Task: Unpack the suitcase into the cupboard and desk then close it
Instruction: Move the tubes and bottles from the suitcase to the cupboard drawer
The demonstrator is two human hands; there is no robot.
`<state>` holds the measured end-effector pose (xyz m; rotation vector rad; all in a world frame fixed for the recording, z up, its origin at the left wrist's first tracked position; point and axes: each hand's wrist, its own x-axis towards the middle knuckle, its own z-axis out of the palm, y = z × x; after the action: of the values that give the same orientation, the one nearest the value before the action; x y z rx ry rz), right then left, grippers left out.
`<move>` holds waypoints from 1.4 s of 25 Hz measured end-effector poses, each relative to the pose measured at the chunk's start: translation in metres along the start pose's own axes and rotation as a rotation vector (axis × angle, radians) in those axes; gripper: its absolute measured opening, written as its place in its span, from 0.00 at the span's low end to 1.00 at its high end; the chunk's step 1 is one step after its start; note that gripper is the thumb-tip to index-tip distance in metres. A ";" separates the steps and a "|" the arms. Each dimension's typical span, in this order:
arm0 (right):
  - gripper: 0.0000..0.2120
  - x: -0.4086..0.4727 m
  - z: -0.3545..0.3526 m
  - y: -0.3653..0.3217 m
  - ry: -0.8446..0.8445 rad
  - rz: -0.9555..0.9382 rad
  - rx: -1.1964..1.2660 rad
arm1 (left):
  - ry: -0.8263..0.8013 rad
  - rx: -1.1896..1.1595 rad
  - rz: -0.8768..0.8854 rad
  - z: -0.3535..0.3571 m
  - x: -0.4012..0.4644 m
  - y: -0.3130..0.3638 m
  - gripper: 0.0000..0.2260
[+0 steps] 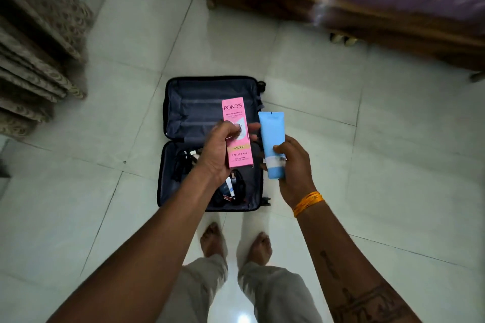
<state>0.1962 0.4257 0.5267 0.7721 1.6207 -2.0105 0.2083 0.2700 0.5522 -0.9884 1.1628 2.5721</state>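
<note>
Two bare forearms reach forward from the bottom of the view, the right one tattooed and wearing an orange thread band (308, 202) at the wrist. Below them stand two bare feet (236, 242) and grey trouser legs on the pale tiled floor (367, 139).

The left hand (217, 149) grips a pink box (237, 132), printed POND'S and IVORY, held upright; its fingers (253, 130) are curled round the middle of the box, with the tips showing past its right edge. The right hand (294, 162) grips a light blue tube (273, 144), also upright with the crimped end at the top; the thumb presses on the front near a white band low on the tube. Box and tube are just beside each other, and I cannot tell whether they touch.

Beneath both hands the suitcase (210, 102) lies open flat on the floor. Its far half shows only dark lining and straps. Its near half holds a loose jumble of dark cables (183, 162) and small items (232, 186), too small to tell apart.

A wooden bed (341, 8) with a purple cover runs along the upper right. Brown patterned curtains (34, 60) hang at the left.
</note>
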 end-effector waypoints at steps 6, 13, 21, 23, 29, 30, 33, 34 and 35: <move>0.17 -0.126 -0.022 -0.128 0.042 -0.126 0.119 | -0.057 0.235 0.056 0.103 -0.112 0.056 0.12; 0.10 -0.236 -0.057 -0.175 0.173 -0.288 0.273 | -0.233 0.431 0.100 0.175 -0.192 0.078 0.12; 0.11 -0.354 -0.118 -0.147 0.507 -0.426 0.449 | -0.588 0.610 0.015 0.221 -0.267 0.040 0.12; 0.11 -0.383 -0.141 -0.131 0.611 -0.453 0.493 | -0.684 0.676 -0.030 0.232 -0.289 0.014 0.12; 0.24 -0.475 -0.224 -0.081 0.795 -0.504 0.561 | -0.946 0.794 -0.141 0.275 -0.367 -0.083 0.11; 0.31 -0.489 -0.241 -0.071 0.825 -0.506 0.551 | -0.983 0.809 -0.158 0.282 -0.383 -0.102 0.11; 0.35 -0.527 -0.290 -0.045 0.968 -0.462 0.556 | -1.064 0.849 -0.195 0.302 -0.428 -0.158 0.12; 0.32 -0.541 -0.310 -0.036 1.018 -0.457 0.592 | -1.086 0.867 -0.206 0.309 -0.444 -0.180 0.12; 0.29 -0.557 -0.332 -0.026 1.050 -0.462 0.644 | -1.105 0.888 -0.217 0.316 -0.460 -0.204 0.12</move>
<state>0.6431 0.7523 0.8648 2.1278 1.7069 -2.7285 0.4814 0.6945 0.8662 0.4357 1.3957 1.5865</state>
